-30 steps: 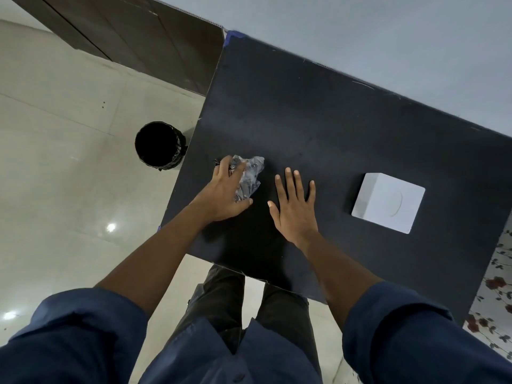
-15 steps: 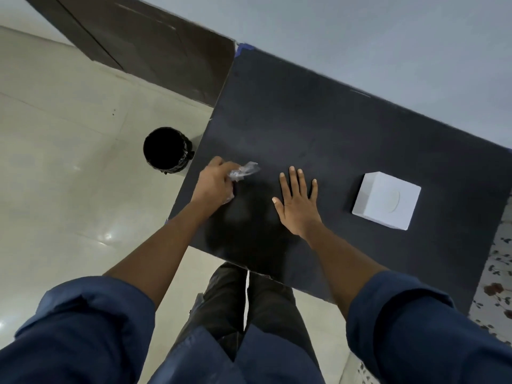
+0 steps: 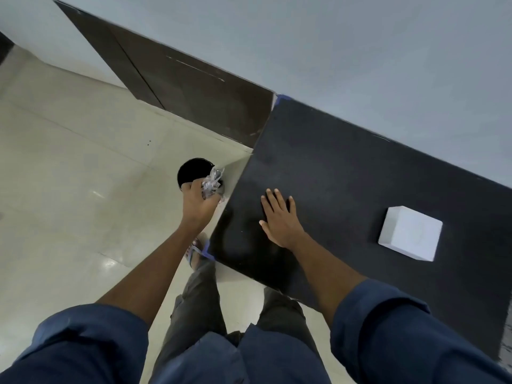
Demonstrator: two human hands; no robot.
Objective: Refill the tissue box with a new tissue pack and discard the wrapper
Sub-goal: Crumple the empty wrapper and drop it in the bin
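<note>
1. The tissue box (image 3: 410, 236), a white cube, is seen closed on the black desk (image 3: 346, 167), near the desk's right edge and well apart from both hands. No loose tissue pack is visible, so the refill is judged to be done.
2. The wrapper (image 3: 212, 182), a crumpled ball of clear plastic, is gripped in the closed fingers of the left hand (image 3: 198, 202). It is held off the desk, just past the desk's left edge and above the floor (image 3: 69, 189).
3. A black round bin (image 3: 192, 173) stands on the floor just beside the desk's left edge. The wrapper is seen over the bin's near rim, but whether it is fully above the opening cannot be told from this angle.
4. What is judged to be left is the release of the wrapper into the bin; it is not yet let go.
5. No clear long axis is shown by the wrapper, since it is balled up; a loose tuft sticks out beyond the fingers toward the far wall.
6. The box is turned a little against the desk's edges, with one corner toward the desk's left edge. Being nearly cubic, it shows no marked long axis; a faint oval mark is seen on its top face.
7. The right hand (image 3: 279, 217) is laid open and flat on the desk, fingers spread, near the front-left corner, and nothing is held in it.
</note>
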